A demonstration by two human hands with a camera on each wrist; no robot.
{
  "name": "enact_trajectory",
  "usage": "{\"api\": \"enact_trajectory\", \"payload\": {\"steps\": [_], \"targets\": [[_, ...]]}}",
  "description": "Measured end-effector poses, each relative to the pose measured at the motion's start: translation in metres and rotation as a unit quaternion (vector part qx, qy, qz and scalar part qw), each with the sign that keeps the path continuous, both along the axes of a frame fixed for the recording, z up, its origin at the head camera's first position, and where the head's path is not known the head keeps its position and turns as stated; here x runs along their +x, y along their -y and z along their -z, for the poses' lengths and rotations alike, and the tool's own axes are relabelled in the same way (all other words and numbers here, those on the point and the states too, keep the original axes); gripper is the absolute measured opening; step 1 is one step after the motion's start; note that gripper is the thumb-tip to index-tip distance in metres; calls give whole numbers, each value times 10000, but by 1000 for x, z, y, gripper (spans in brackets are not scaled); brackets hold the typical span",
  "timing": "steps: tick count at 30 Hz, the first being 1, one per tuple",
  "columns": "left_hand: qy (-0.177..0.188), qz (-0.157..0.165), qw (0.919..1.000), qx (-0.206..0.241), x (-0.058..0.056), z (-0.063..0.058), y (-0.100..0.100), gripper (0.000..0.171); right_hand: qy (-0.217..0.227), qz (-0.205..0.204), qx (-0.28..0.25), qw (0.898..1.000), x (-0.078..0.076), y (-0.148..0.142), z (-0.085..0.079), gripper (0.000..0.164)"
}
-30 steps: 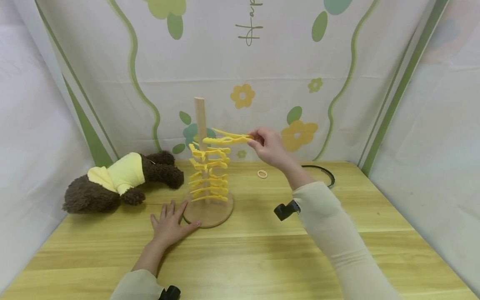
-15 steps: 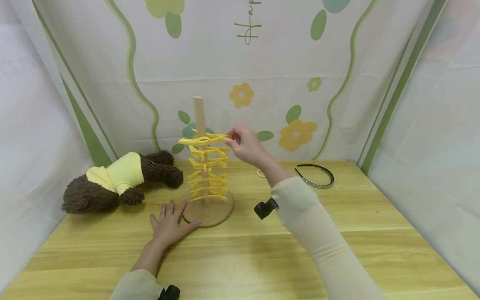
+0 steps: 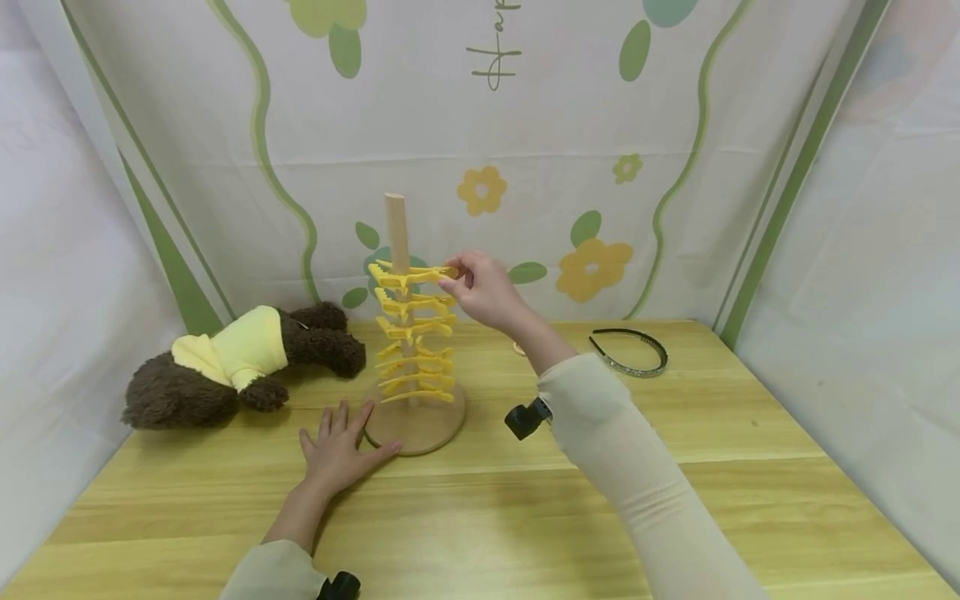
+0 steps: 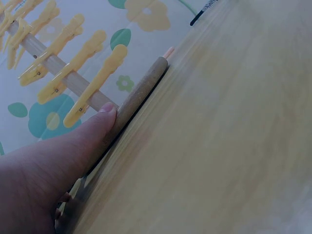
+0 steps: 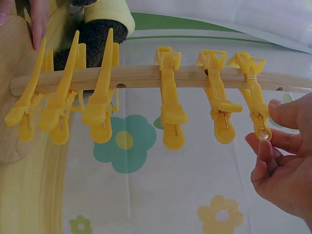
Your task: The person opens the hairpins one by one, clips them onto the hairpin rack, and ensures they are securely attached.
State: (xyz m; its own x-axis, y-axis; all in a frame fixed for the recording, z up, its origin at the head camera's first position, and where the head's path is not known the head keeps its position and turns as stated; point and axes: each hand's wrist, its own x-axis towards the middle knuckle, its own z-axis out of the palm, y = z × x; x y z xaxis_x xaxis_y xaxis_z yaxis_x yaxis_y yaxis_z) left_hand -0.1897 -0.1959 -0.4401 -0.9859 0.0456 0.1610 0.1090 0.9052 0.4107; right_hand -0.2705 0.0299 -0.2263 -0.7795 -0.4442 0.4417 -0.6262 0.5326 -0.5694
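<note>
A wooden post (image 3: 397, 229) rises from a round wooden base (image 3: 420, 435). Several yellow alligator hair clips (image 3: 416, 327) are clamped across it, one above another. My right hand (image 3: 486, 292) pinches the tail end of the topmost hair clip (image 5: 253, 90), whose jaws sit around the post in the right wrist view. Thumb and fingers lie on opposite sides of that tail. My left hand (image 3: 337, 450) is spread flat at the base's left edge. Its thumb (image 4: 105, 117) rests on top of the base, close to the post's foot.
A dark brown plush toy (image 3: 240, 362) in a yellow shirt lies left of the stand. To the right is a black headband (image 3: 637, 371) with a glittering band. A small beige ring (image 3: 518, 348) is partly behind my right arm. Printed white cloth (image 3: 555, 108) encloses the wooden table (image 3: 525, 517).
My right hand has moved left with the top hair clip, bringing it to the post. Its spread jaws have closed onto the post. My left hand has stayed on the base.
</note>
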Motion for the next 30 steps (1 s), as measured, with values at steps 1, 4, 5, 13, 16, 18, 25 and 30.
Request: {"api": "enact_trajectory", "payload": {"steps": [1, 4, 5, 13, 16, 18, 25, 30], "targets": [[11, -3, 10000, -5, 0, 0, 0, 89, -16, 11, -2, 10000, 0, 0, 0, 26], [28, -16, 10000, -6, 0, 0, 0, 90, -41, 30, -17, 10000, 0, 0, 1, 28], [36, -21, 10000, -7, 0, 0, 0, 90, -32, 32, -15, 10000, 0, 0, 2, 29], [-5, -32, 10000, 1, -2, 2, 1, 89, 2, -20, 34, 10000, 0, -1, 1, 33], [12, -29, 10000, 28, -2, 2, 0, 90, 63, -53, -7, 10000, 0, -2, 2, 35], [30, -29, 10000, 41, -2, 2, 0, 90, 134, -70, -56, 9999, 0, -4, 2, 38], [120, -19, 9999, 27, -2, 0, 0, 90, 352, -129, -337, 9987, 0, -14, 5, 45], [145, -34, 9999, 40, -1, 0, 1, 91, 240, -147, -88, 9996, 1, -29, 10, 50]]}}
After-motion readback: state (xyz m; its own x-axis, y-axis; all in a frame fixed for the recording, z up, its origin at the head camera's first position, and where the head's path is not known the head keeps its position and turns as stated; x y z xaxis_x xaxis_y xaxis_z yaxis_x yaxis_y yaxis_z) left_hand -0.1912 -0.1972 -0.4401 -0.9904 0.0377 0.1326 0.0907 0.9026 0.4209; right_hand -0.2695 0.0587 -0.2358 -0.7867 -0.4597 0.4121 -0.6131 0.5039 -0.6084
